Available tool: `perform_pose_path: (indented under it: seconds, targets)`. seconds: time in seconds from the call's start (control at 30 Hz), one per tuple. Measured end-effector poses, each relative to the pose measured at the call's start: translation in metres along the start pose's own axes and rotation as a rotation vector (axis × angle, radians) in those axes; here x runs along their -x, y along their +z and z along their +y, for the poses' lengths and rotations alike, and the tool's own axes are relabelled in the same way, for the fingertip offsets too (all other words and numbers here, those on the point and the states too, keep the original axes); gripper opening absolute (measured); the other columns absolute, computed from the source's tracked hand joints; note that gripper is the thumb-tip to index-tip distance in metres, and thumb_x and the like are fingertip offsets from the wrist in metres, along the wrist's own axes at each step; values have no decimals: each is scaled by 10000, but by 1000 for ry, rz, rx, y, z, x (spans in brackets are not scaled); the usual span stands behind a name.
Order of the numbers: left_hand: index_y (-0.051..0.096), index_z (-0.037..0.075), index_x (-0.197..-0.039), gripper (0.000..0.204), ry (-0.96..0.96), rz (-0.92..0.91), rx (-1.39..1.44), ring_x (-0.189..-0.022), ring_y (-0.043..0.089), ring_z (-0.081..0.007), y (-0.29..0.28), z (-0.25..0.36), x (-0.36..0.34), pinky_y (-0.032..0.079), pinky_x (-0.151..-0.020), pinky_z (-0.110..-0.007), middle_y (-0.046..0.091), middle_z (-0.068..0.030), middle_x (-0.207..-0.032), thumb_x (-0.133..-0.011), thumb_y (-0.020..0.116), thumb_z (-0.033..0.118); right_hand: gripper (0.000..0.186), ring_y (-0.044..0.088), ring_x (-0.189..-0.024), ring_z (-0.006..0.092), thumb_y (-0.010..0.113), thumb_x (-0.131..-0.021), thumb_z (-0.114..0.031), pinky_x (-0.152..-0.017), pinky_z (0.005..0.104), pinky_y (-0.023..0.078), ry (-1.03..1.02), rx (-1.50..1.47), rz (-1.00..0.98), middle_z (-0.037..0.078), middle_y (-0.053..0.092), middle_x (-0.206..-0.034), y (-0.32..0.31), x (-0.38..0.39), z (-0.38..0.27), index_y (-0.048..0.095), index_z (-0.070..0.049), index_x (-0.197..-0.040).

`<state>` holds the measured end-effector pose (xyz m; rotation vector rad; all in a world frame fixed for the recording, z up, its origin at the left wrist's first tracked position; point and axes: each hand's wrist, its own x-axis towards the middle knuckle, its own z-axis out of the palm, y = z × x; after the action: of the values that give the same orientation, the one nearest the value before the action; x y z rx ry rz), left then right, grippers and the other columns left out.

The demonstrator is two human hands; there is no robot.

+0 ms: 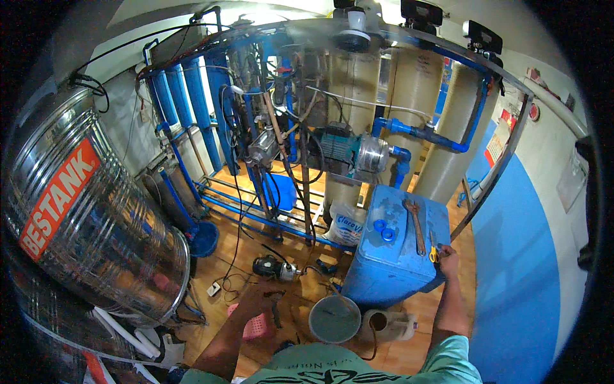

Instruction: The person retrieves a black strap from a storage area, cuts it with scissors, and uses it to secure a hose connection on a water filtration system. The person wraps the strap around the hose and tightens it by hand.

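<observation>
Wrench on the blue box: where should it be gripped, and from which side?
Probably best by the handle of the wrench, coming from above on the near side. It lies on the blue box with its wider head away from the person and its long, slim handle toward them.

A head-worn fisheye looks forward and down from above.

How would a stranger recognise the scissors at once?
Start at the large blue container right of centre. At the right edge of its top, beside the right hand, are the scissors. Yellow handles distinguish them from the longer brown wrench on their left.
</observation>
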<state>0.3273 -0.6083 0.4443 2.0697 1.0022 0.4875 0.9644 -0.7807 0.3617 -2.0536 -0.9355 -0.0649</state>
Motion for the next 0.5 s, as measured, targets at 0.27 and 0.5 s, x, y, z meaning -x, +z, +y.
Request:
perform_pose_path:
  seconds: [0.27, 0.5]
  targets:
    - [670, 49, -969, 194, 12, -67, 248, -774, 635, -129, -36, 45, -101, 507, -701, -296, 676, -64, -846, -838, 683, 192, 268, 592, -1015, 188, 606, -908, -181, -908, 317, 457, -149, -459, -413, 86, 637, -1105, 56, 81, -309, 619, -27, -1127]
    - [636, 24, -955, 190, 428, 95, 502, -757, 584, -86, -101, 71, -228, 474, -675, -254, 639, -16, -811, -867, 663, 191, 287, 536, -733, 111, 517, -975, -288, -700, 279, 442, -207, -732, -774, 24, 592, -780, 180, 54, -457, 602, -24, -1045]
